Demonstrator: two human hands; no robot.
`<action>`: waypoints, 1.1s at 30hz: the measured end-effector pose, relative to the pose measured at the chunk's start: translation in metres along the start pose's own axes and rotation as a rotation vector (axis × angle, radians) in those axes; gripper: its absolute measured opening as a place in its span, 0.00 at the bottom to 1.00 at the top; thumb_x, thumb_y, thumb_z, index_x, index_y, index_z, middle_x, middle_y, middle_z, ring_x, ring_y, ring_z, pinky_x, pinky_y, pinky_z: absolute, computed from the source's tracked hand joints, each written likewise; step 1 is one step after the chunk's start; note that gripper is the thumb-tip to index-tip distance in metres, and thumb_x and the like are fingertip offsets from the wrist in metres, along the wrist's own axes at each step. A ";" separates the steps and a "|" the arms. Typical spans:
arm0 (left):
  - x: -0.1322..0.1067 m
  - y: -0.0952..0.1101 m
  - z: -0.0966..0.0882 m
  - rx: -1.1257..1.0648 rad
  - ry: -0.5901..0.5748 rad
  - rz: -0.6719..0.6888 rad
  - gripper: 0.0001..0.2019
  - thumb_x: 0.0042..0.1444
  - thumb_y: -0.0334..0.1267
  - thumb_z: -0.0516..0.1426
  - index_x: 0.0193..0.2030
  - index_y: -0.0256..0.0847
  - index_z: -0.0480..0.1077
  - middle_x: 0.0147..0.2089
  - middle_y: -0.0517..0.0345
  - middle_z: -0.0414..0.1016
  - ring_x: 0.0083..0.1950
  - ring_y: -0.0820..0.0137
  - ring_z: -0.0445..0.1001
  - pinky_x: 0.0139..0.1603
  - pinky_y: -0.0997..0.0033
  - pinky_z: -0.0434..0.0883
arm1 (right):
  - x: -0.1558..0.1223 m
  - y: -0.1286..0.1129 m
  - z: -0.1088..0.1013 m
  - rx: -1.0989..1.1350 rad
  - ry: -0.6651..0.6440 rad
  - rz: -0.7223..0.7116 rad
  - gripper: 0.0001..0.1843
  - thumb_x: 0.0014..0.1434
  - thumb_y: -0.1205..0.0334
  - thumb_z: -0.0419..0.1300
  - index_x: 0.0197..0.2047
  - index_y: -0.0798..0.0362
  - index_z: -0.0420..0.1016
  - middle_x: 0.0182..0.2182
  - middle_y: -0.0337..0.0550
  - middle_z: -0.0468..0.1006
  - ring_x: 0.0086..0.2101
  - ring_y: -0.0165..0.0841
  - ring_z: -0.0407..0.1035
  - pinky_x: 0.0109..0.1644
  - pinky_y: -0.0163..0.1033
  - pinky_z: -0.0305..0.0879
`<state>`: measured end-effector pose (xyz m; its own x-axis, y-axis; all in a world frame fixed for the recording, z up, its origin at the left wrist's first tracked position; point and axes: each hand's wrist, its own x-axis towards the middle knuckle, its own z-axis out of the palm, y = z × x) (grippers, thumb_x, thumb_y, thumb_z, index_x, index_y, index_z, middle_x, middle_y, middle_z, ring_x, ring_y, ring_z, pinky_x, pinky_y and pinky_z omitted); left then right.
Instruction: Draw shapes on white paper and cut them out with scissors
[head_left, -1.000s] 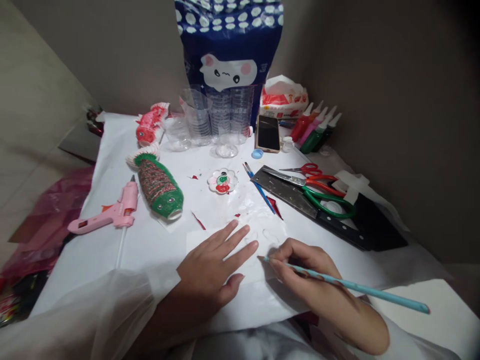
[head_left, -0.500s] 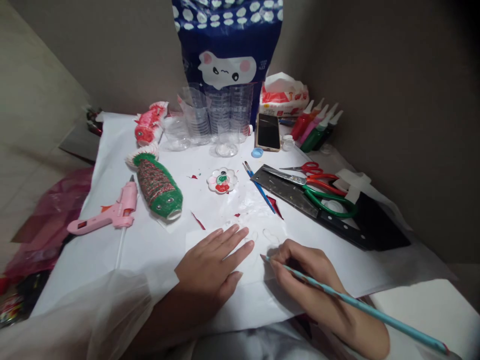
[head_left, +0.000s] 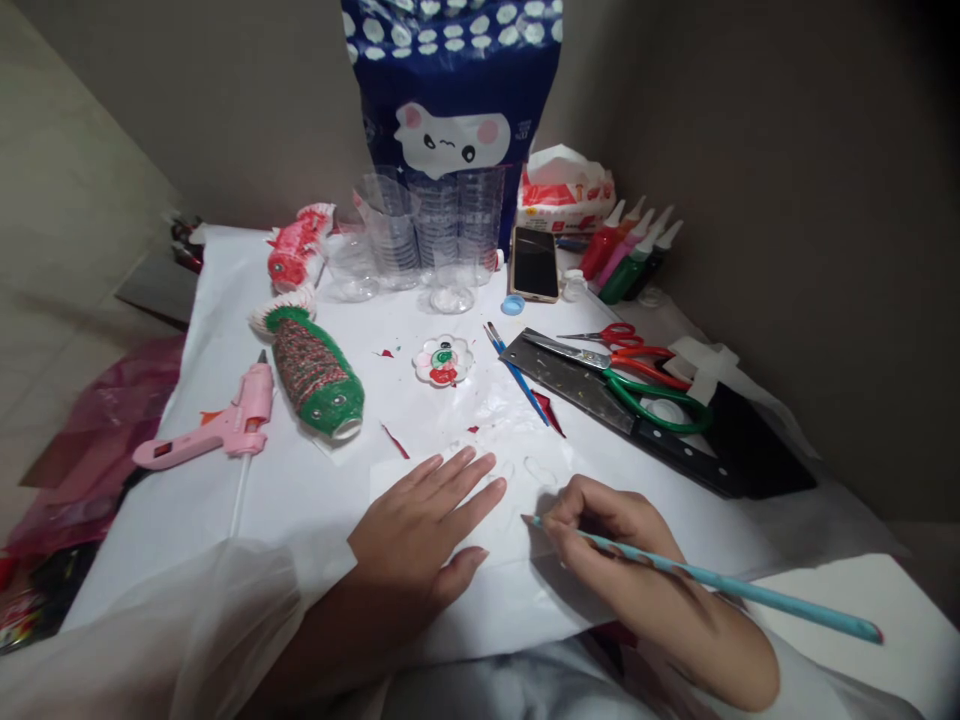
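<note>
My right hand (head_left: 600,535) grips a light-blue pencil (head_left: 720,580), its tip touching or just over a white sheet of paper (head_left: 487,540). Faint curved outlines are drawn on the sheet near the tip. My left hand (head_left: 427,525) lies flat on that paper with its fingers spread, holding nothing. Beyond it rests a green fish figure (head_left: 322,375) with a speckled red body, and a red and white fish figure (head_left: 296,250) lies farther back. A flower-shaped paint palette (head_left: 443,361) with red, green and black paint sits ahead of both hands.
On the left lies a pink glue gun (head_left: 225,425). To the right are blue paintbrushes (head_left: 517,375), a cleaver-like blade (head_left: 585,385), green-handled scissors (head_left: 652,400) and small red scissors (head_left: 615,335). Clear plastic cups (head_left: 450,225), a phone (head_left: 535,264) and paint bottles (head_left: 622,260) stand behind.
The pencil's back end has swung upward and slightly left, while its tip stays near the same spot. My left hand has not visibly moved.
</note>
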<state>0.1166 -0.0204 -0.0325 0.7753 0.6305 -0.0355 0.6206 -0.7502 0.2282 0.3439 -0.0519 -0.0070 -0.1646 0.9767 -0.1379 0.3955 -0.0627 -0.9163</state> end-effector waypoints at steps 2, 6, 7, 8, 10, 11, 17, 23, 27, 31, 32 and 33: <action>-0.001 0.001 0.001 -0.010 0.009 -0.009 0.31 0.56 0.33 0.54 0.68 0.41 0.59 0.73 0.49 0.56 0.73 0.55 0.53 0.69 0.49 0.58 | 0.000 -0.001 0.001 -0.020 0.005 -0.025 0.09 0.55 0.65 0.56 0.24 0.51 0.63 0.21 0.35 0.66 0.24 0.31 0.59 0.28 0.35 0.58; -0.002 0.002 0.001 -0.015 0.013 -0.024 0.31 0.57 0.33 0.53 0.69 0.41 0.58 0.73 0.51 0.56 0.74 0.56 0.52 0.70 0.50 0.56 | -0.002 0.000 -0.002 -0.097 -0.047 -0.057 0.09 0.54 0.69 0.55 0.24 0.51 0.62 0.21 0.35 0.66 0.24 0.30 0.58 0.27 0.35 0.56; -0.002 0.002 0.000 -0.013 0.009 -0.024 0.31 0.57 0.34 0.53 0.69 0.40 0.58 0.73 0.51 0.56 0.74 0.56 0.52 0.70 0.50 0.55 | -0.002 0.000 -0.004 -0.109 -0.076 -0.058 0.09 0.54 0.70 0.55 0.24 0.51 0.62 0.22 0.35 0.67 0.24 0.30 0.59 0.27 0.34 0.56; -0.002 0.002 0.000 -0.010 0.001 -0.020 0.31 0.57 0.34 0.53 0.69 0.40 0.58 0.73 0.50 0.55 0.74 0.56 0.52 0.70 0.50 0.56 | -0.003 0.000 -0.005 -0.111 -0.106 -0.058 0.09 0.54 0.71 0.55 0.24 0.51 0.63 0.22 0.35 0.68 0.24 0.30 0.60 0.27 0.34 0.56; -0.002 0.002 0.000 -0.007 -0.006 -0.013 0.31 0.58 0.35 0.53 0.69 0.40 0.58 0.73 0.50 0.55 0.74 0.55 0.52 0.69 0.50 0.56 | -0.005 -0.002 -0.007 -0.082 -0.118 -0.062 0.09 0.54 0.72 0.55 0.25 0.51 0.64 0.22 0.35 0.70 0.24 0.30 0.62 0.27 0.34 0.58; -0.001 0.002 0.000 -0.005 0.000 -0.012 0.31 0.58 0.35 0.54 0.69 0.40 0.58 0.73 0.50 0.55 0.74 0.55 0.52 0.69 0.50 0.56 | -0.007 -0.004 -0.007 -0.061 -0.093 -0.067 0.09 0.54 0.72 0.55 0.25 0.51 0.64 0.22 0.35 0.70 0.24 0.30 0.62 0.27 0.34 0.59; -0.001 0.001 -0.001 0.007 0.008 0.002 0.30 0.59 0.36 0.54 0.69 0.38 0.58 0.73 0.47 0.56 0.74 0.55 0.52 0.70 0.51 0.56 | -0.015 -0.012 0.008 -0.083 -0.138 -0.156 0.09 0.58 0.70 0.56 0.27 0.51 0.65 0.24 0.35 0.71 0.25 0.29 0.64 0.30 0.33 0.61; 0.000 0.002 -0.005 -0.003 -0.024 0.005 0.30 0.58 0.36 0.54 0.69 0.37 0.58 0.73 0.45 0.56 0.73 0.53 0.53 0.69 0.48 0.57 | -0.012 0.005 0.018 -0.062 -0.095 -0.104 0.08 0.62 0.67 0.56 0.30 0.51 0.66 0.27 0.37 0.73 0.28 0.31 0.65 0.34 0.35 0.64; 0.000 0.002 -0.003 -0.023 -0.005 -0.008 0.30 0.58 0.35 0.54 0.69 0.38 0.58 0.73 0.46 0.56 0.74 0.55 0.52 0.69 0.50 0.56 | -0.013 0.005 0.017 -0.054 -0.134 -0.087 0.08 0.64 0.66 0.55 0.31 0.50 0.66 0.29 0.38 0.74 0.29 0.32 0.65 0.35 0.35 0.64; 0.001 0.002 -0.004 -0.024 -0.016 -0.009 0.31 0.57 0.35 0.54 0.69 0.39 0.58 0.73 0.47 0.56 0.74 0.56 0.52 0.70 0.51 0.55 | -0.013 -0.009 0.013 -0.116 -0.174 -0.099 0.08 0.63 0.68 0.55 0.31 0.50 0.64 0.27 0.35 0.70 0.28 0.30 0.63 0.34 0.34 0.62; 0.001 0.003 -0.004 -0.020 -0.018 -0.008 0.31 0.57 0.35 0.54 0.69 0.39 0.58 0.73 0.47 0.56 0.74 0.56 0.52 0.70 0.51 0.55 | -0.013 -0.012 0.012 -0.132 -0.176 -0.104 0.08 0.62 0.68 0.55 0.31 0.50 0.64 0.27 0.35 0.69 0.28 0.30 0.62 0.33 0.34 0.61; 0.001 0.003 -0.005 -0.016 -0.021 -0.007 0.31 0.58 0.35 0.54 0.69 0.39 0.58 0.73 0.46 0.56 0.74 0.56 0.52 0.70 0.51 0.55 | -0.013 -0.014 0.011 -0.143 -0.175 -0.104 0.09 0.62 0.69 0.55 0.30 0.50 0.63 0.27 0.34 0.69 0.28 0.29 0.62 0.33 0.34 0.61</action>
<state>0.1182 -0.0209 -0.0271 0.7731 0.6317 -0.0576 0.6245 -0.7422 0.2432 0.3308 -0.0663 0.0041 -0.3603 0.9252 -0.1195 0.4897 0.0785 -0.8683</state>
